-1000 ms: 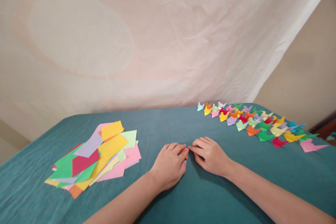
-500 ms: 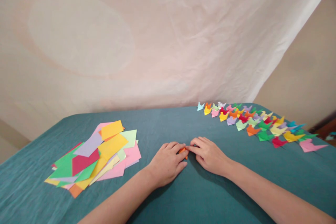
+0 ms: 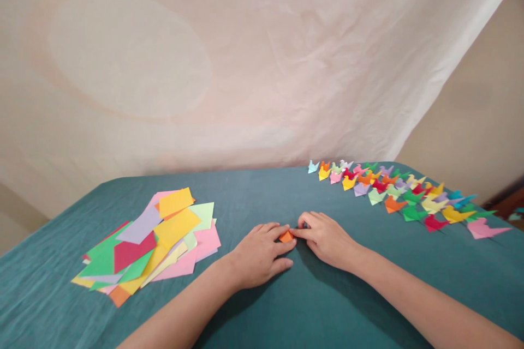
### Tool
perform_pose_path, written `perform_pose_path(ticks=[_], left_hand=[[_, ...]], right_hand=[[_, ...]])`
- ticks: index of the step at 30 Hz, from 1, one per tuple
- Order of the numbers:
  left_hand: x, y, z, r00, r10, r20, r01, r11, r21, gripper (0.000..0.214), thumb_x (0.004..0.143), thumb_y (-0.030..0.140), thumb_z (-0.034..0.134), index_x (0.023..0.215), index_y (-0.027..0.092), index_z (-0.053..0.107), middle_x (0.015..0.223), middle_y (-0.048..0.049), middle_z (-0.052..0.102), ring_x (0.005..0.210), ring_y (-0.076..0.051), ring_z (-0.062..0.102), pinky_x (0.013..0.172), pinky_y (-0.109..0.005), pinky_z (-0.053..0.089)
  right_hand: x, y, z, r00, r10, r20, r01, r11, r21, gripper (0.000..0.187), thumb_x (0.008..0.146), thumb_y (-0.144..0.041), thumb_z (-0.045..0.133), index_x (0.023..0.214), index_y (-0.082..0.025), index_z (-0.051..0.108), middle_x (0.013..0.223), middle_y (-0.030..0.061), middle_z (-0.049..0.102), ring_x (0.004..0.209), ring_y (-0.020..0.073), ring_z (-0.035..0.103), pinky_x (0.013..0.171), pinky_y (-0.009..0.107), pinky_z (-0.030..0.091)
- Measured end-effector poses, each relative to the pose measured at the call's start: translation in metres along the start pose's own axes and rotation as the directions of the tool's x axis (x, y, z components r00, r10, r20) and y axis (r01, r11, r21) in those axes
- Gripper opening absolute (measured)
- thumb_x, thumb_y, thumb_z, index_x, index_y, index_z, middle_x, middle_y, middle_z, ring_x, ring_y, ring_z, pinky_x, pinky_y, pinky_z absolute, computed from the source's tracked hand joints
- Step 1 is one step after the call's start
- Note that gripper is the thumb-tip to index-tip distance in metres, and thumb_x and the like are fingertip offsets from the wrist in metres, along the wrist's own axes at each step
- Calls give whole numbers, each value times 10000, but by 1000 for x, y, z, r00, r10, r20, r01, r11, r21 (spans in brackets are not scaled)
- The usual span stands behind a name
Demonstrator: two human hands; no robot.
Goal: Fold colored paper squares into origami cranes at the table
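Note:
A small folded piece of orange paper (image 3: 286, 236) lies on the table in front of me, between my two hands. My left hand (image 3: 262, 253) rests over its left side, index and middle fingers stretched out against it and the thumb spread apart below. From the right, the straight index finger of my right hand (image 3: 323, 240) reaches the paper's upper right corner, close to my left index fingertip. The other right fingers are bent and do not close around the paper. Part of the orange paper is hidden under my left fingers.
On the left lies a loose pile of coloured paper sheets (image 3: 176, 227). Several rows of small origami birds (image 3: 395, 204) stand at the right and far right of the table, which has a dark green cloth (image 3: 254, 196). A pale cloth (image 3: 254, 65) hangs behind.
My left thumb and middle finger have spread further apart, showing more of the orange paper. The orange paper now looks flatter. My right index finger stays at its corner.

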State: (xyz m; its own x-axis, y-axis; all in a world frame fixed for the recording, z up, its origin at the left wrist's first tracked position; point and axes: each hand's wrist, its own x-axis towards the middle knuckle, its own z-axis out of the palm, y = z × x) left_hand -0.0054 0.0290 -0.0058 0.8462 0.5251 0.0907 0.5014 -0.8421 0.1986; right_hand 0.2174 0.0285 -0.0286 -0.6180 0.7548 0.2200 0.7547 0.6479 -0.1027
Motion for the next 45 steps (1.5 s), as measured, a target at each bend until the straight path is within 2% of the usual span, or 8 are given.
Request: perform_pose_path(ticks=[5, 10, 18, 26, 34, 41, 45], left_hand=[[-2, 0, -7, 998, 14, 64, -11, 999, -47, 382, 890, 440, 460, 1227, 275, 533, 1406, -69, 391, 1295, -278, 340, 1056, -440, 282], [-4, -1, -9, 994, 1, 110, 5, 999, -48, 445, 874, 484, 470, 1277, 296, 484, 1444, -85, 322, 1317, -296, 301, 1053, -470, 271], [-5, 0, -3, 999, -12, 47, 12, 1000, -2, 389, 903, 439, 436, 1271, 320, 483, 1418, -54, 373, 1297, -263, 340, 1055, -432, 279], [-4, -6, 5, 1000, -20, -8, 20, 1000, 21, 433, 913, 466, 396, 1309, 297, 439, 1421, -81, 362, 1304, -266, 325, 1048, -451, 284], [-4, -17, 6, 1000, 3, -1, -3, 1000, -1, 447, 927, 492, 334, 1342, 333, 381, 1450, -53, 315, 1335, -256, 265, 1067, -464, 240], [-2, -16, 4, 1000, 3, 11, -2, 1000, -22, 432, 924, 486, 351, 1328, 340, 401, 1458, -60, 296, 1336, -274, 260, 1061, -491, 239], [-3, -16, 3, 1000, 14, 1, -14, 999, -38, 427, 909, 495, 384, 1294, 325, 455, 1440, -68, 332, 1325, -276, 286, 1061, -486, 245]], right_hand=[[1, -3, -3, 1000, 15, 17, -14, 999, -36, 383, 829, -81, 466, 1111, -289, 621, 929, 45, 535, 853, 177, 476, 732, 311, 344], [0, -5, -4, 1000, 12, 7, -12, 998, -65, 389, 827, -76, 471, 1115, -289, 620, 932, 46, 539, 843, 178, 476, 727, 311, 346], [-4, -3, 13, 992, 16, -128, -18, 1000, -16, 313, 871, -116, 460, 1080, -257, 646, 905, 57, 551, 836, 174, 491, 736, 304, 377], [-4, 1, 16, 983, 75, -170, -55, 991, 122, 422, 819, -28, 414, 1132, -236, 607, 974, 62, 571, 898, 183, 515, 804, 331, 425], [2, 1, 13, 989, 78, -128, -57, 985, 161, 382, 844, -68, 418, 1139, -232, 596, 1024, 64, 564, 914, 180, 527, 818, 330, 431], [14, -2, -3, 1000, -17, 26, 16, 998, 54, 357, 794, -35, 434, 1027, -208, 642, 1019, 68, 568, 918, 187, 537, 812, 326, 410], [18, -6, -9, 998, 4, 67, -3, 1000, -11, 336, 771, -29, 438, 960, -204, 653, 1002, 72, 569, 858, 193, 541, 750, 329, 408]])
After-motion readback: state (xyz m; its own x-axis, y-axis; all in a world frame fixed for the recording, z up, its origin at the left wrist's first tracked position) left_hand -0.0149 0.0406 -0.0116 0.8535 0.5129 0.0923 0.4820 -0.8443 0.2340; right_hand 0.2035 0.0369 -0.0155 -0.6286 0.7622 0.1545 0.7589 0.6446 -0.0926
